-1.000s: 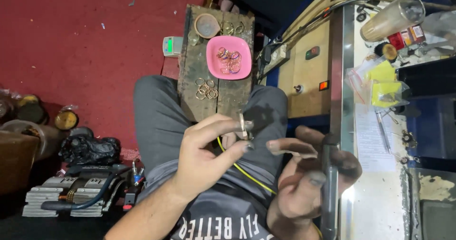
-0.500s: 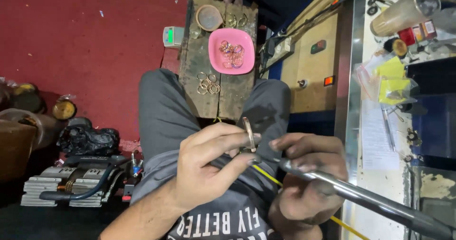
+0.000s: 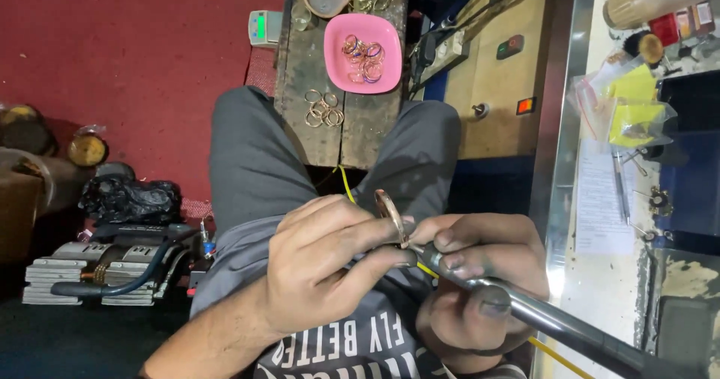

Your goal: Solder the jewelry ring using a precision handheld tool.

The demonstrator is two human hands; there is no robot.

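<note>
My left hand [image 3: 319, 266] pinches a thin copper-coloured ring [image 3: 391, 215] between thumb and fingers, edge-on above my lap. My right hand [image 3: 472, 274] is wrapped around a tapered steel rod [image 3: 540, 319] whose narrow tip meets the ring; the rod runs off to the lower right. Both hands are dirty and touch each other at the ring. Beyond my knees a worn wooden block [image 3: 341, 64] carries a pink bowl [image 3: 337, 68] of several rings and a loose heap of rings [image 3: 324, 109].
A small scale with a green display [image 3: 264, 26] sits left of the block on the red floor. A black torch hose and metal blocks [image 3: 105, 266] lie at left. A steel-edged bench [image 3: 600, 199] with bags, paper and tools runs along the right.
The view has shifted closer over my lap. My hands came together: the rod's tip now meets the ring, and the rod has swung from upright to slanting toward the lower right.
</note>
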